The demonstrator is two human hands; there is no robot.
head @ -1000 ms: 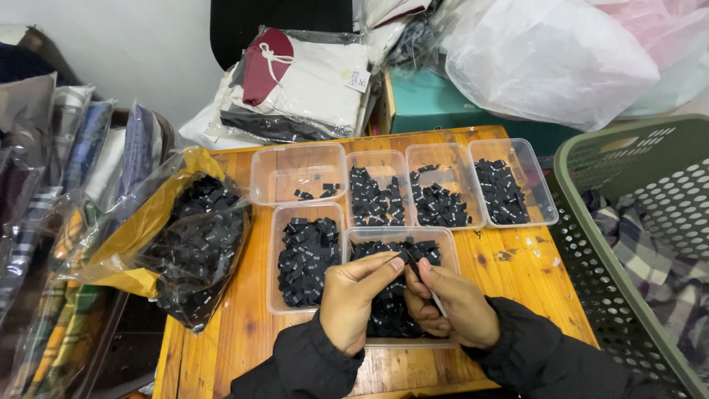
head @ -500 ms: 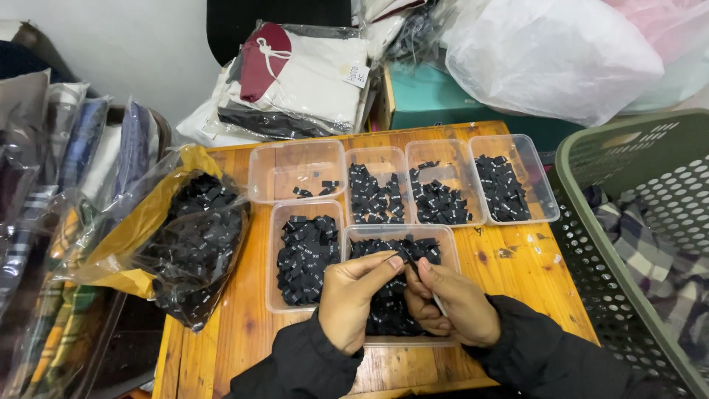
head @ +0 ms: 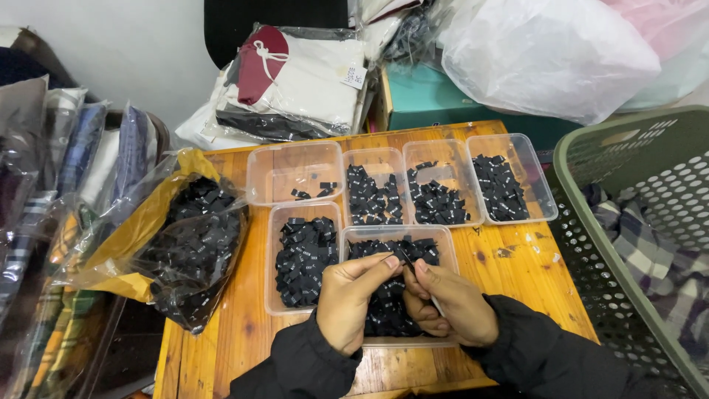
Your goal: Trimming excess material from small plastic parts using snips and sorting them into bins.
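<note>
My left hand and my right hand meet over the nearest clear plastic tray, which is full of small black fabric labels. Both hands pinch one black label between their fingertips, just above the pile. A thin light strip shows under the fingers of my right hand. Beside this tray on the left stands another tray of black labels. Both forearms wear dark sleeves.
Several more clear trays with black labels line the back of the wooden table. A clear and yellow bag of labels lies at left. A green laundry basket with checked cloth stands at right. Packaged clothes are stacked behind and at left.
The hands stay over the near tray; the fingers have shifted only slightly on the label.
</note>
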